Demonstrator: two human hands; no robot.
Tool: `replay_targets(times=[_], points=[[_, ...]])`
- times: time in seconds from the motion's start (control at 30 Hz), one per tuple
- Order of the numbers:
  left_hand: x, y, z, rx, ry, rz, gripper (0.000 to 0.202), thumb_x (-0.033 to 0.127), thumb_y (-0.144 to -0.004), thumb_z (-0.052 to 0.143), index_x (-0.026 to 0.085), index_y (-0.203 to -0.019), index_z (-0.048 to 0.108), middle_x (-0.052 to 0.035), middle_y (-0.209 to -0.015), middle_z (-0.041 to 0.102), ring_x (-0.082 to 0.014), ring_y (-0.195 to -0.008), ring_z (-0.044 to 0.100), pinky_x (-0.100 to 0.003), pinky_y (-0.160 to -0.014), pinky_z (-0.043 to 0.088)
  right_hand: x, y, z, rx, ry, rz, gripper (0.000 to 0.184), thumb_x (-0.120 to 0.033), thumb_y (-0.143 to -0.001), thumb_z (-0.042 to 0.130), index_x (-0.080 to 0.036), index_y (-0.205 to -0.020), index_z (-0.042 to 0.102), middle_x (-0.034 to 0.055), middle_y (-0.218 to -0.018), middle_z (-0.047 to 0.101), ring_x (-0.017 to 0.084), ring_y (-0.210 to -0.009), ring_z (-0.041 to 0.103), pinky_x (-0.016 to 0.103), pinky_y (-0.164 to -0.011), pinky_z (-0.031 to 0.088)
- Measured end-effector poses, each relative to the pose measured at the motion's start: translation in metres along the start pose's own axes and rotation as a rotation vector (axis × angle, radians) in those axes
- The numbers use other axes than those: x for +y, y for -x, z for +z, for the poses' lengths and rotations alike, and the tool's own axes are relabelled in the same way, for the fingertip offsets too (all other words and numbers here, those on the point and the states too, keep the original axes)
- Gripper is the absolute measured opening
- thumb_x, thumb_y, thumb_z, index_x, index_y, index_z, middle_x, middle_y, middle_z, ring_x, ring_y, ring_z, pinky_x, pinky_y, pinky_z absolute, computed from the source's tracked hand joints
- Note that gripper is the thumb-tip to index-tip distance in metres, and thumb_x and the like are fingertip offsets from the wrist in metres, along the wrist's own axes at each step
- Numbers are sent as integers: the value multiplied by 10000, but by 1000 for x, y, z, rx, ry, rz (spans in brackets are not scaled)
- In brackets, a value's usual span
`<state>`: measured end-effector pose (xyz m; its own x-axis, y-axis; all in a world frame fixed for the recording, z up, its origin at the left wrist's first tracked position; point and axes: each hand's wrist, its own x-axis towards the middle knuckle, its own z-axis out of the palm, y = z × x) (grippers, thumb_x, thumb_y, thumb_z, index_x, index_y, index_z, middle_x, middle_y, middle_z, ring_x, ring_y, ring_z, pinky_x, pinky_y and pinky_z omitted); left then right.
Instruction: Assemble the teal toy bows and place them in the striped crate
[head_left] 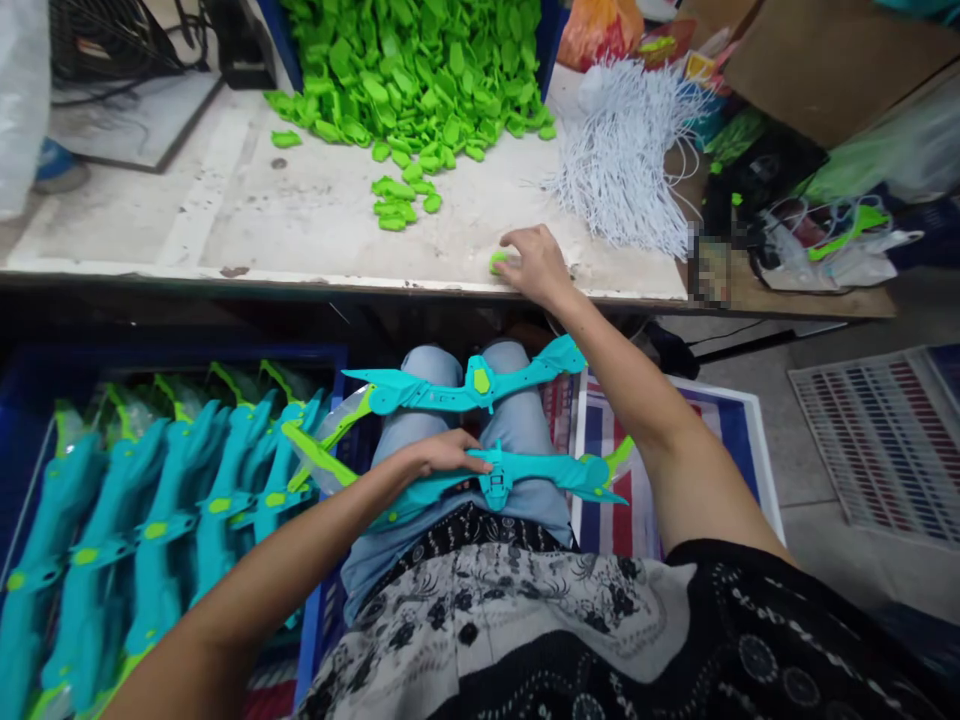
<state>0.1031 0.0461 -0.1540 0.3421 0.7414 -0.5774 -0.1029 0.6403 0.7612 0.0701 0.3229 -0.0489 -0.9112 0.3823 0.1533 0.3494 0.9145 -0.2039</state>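
Note:
Two teal toy bows lie across my lap. The nearer bow (517,478) is held down by my left hand (439,457), fingers closed over its left limb. Farther out on my knees rests the second bow (465,385), which has a green piece in its middle. My right hand (534,265) reaches to the table's front edge and pinches a small green plastic piece (498,262). More loose green pieces (401,198) lie on the table, spilling from a big green heap (420,70) at the back.
A blue crate (150,510) at my left holds several finished teal bows. A bundle of white cords (626,165) lies at the table's right, with bags and clutter beyond. A striped mat (675,440) and a ribbed panel (885,440) are on the floor at right.

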Motion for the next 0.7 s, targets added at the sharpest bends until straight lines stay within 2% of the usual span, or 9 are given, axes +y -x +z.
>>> replay_targets(times=[0.07, 0.13, 0.2, 0.3, 0.4, 0.5, 0.6, 0.7], points=[[1, 0, 0, -7, 36, -23, 438, 535, -615, 736, 122, -743, 665, -18, -610, 611, -138, -556, 529, -251, -553, 424, 7, -3, 4, -50, -38, -113, 225, -268, -829, 542, -156, -1004, 630, 103, -1054, 637, 269, -1067, 497, 464, -984, 361], [2, -1, -1, -13, 73, -42, 436, 525, -611, 748, 120, -756, 674, -25, -634, 627, -139, -563, 539, -254, -558, 433, 9, 0, 8, -65, -87, -135, 203, -274, -855, 520, -162, -982, 632, 94, -1038, 636, 262, -1065, 502, 472, -1000, 345], [3, -2, -1, -36, 112, -46, 423, 505, -618, 754, 116, -767, 680, -36, -658, 643, -141, -569, 550, -259, -563, 438, 3, 18, 9, -46, -151, -145, 232, -310, -893, 478, -170, -1000, 629, 81, -1052, 629, 252, -1083, 509, 478, -1007, 339], [2, -4, -1, -76, 158, -40, 398, 482, -643, 747, 108, -763, 684, -59, -691, 664, -151, -593, 578, -266, -583, 446, -19, 82, 7, -81, -276, -216, 283, -373, -918, 460, -196, -1075, 616, 54, -1127, 625, 234, -1114, 525, 472, -997, 366], [2, -3, 0, -79, 200, -37, 373, 453, -636, 761, 106, -742, 673, -50, -666, 655, -144, -584, 578, -270, -596, 452, -46, 178, 4, -187, -384, -291, 255, -360, -902, 528, -214, -1087, 624, 49, -1174, 647, 222, -1092, 552, 444, -949, 422], [3, -3, 1, -80, 241, -60, 374, 437, -619, 776, 112, -769, 666, -26, -649, 644, -131, -558, 560, -271, -591, 457, -62, 260, 11, -179, -394, -290, 206, -289, -906, 540, -182, -1044, 649, 77, -1186, 660, 225, -1053, 570, 415, -873, 459], [4, -3, 2, -75, 229, -75, 402, 459, -631, 764, 106, -803, 674, -31, -666, 654, -135, -573, 565, -277, -606, 462, -66, 299, 22, -150, -366, -269, 214, -254, -908, 540, -171, -1065, 657, 86, -1203, 658, 228, -1077, 565, 411, -871, 454], [4, -3, 3, -41, 217, -72, 419, 465, -628, 765, 104, -824, 679, -30, -675, 657, -135, -577, 561, -283, -620, 462, -65, 307, 32, -156, -353, -257, 222, -251, -913, 531, -189, -1081, 663, 79, -1215, 654, 225, -1139, 547, 417, -902, 435]])
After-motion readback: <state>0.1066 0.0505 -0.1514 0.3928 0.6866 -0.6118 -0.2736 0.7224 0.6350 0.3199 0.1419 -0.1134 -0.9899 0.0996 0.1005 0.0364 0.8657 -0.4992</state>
